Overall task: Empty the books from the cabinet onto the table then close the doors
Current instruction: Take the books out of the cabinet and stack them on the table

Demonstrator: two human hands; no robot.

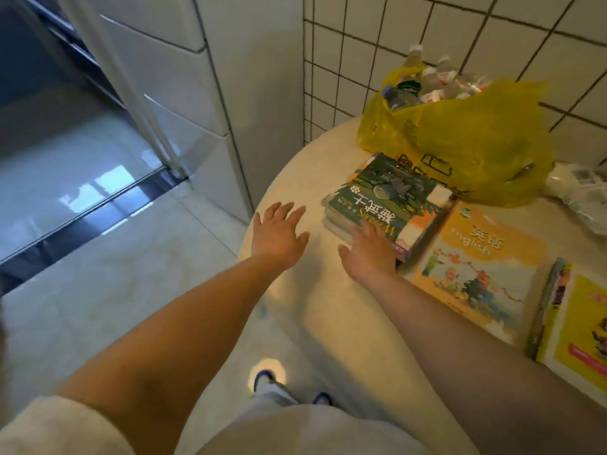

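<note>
1. A stack of books [387, 205] is seen lying flat on the pale round tabletop [315, 290], near its far left edge, just in front of a yellow plastic bag [476, 142].
2. The top cover is green, with "WARRIORS" and large Chinese characters printed on it; the writing is turned upside down to the camera, and the long axis of the stack is angled from the near right toward the far left.
3. The right hand [369, 251] is laid palm down against the near corner of the stack; its fingers [368, 229] are spread flat over the cover edge and nothing is gripped.
4. The left hand [279, 233] is held palm down over the tabletop edge, to the left of the stack and apart from it, with its fingers splayed wide and empty.
5. Both forearms are extended forward, bare below pale sleeves.
6. Beside the stack on the right, an orange book [476, 270] marked "English" is laid flat, touching it or nearly so.
7. Farther right, a yellow and white book [578, 320] is cut off by the frame.
8. Clear plastic bottles [433, 83] are held in the bag, against a white tiled wall [361, 44].
</note>
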